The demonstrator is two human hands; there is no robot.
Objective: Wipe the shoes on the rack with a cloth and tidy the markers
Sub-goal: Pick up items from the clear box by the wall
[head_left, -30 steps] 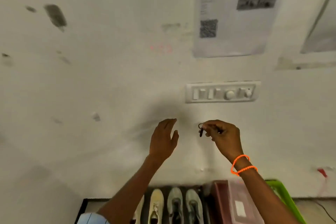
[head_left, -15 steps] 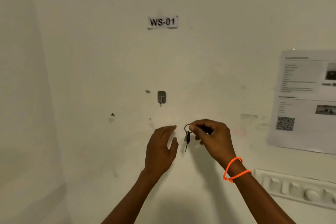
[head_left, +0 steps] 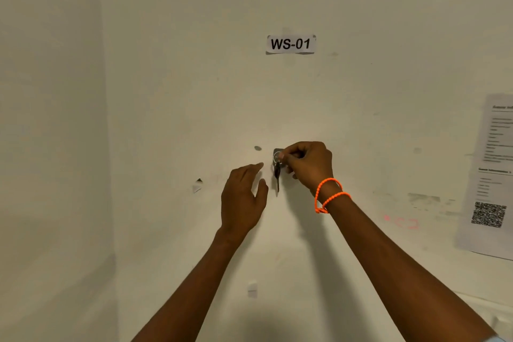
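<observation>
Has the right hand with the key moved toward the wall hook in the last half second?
Yes. The right hand has carried the key up and left to the wall hook, now overlapping it below the WS-01 label.

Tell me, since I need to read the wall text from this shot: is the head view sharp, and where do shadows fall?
Head view: the WS-01 label reads sharply; the paper notice at the right edge is soft, its small print illegible; soft shadows of both arms fall on the wall below the right hand and key; no glare.
</observation>
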